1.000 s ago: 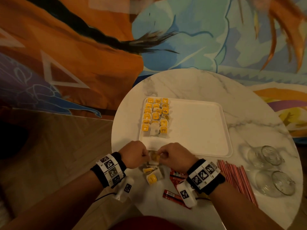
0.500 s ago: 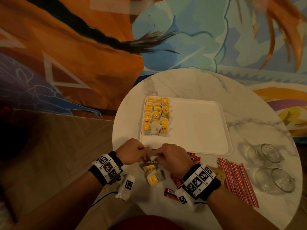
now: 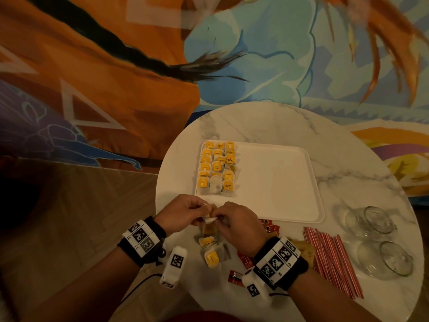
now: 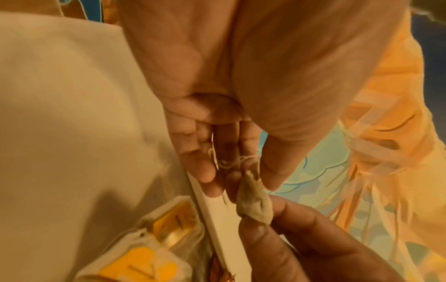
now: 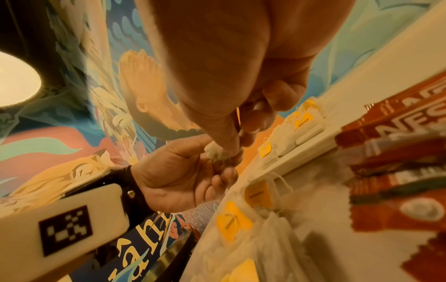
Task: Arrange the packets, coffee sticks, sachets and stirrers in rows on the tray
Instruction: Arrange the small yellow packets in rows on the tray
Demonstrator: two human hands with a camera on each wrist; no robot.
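we see a round white marble table (image 3: 290, 126) that stands before a large painted wall (image 3: 116, 77) in orange and blue, and beside it a wooden floor (image 3: 69, 217) in a herringbone pattern. on the table lies a white tray (image 3: 278, 182), and at its left end the yellow-tagged tea bags (image 3: 217, 169) are in three rows. both hands meet just before the near rim of the tray: the left hand (image 3: 183, 216) and the right hand (image 3: 239, 226) pinch together one small tea bag (image 4: 253, 206) with its white string (image 4: 229, 162), above the table. under the hands a loose pile of tea bags (image 3: 212, 251) lies on the marble, with red coffee sticks (image 3: 269, 225) near the right wrist. the red striped stirrers (image 3: 332, 259) lie to the right, and beside them two glass cups (image 3: 380, 240) lie on their sides.
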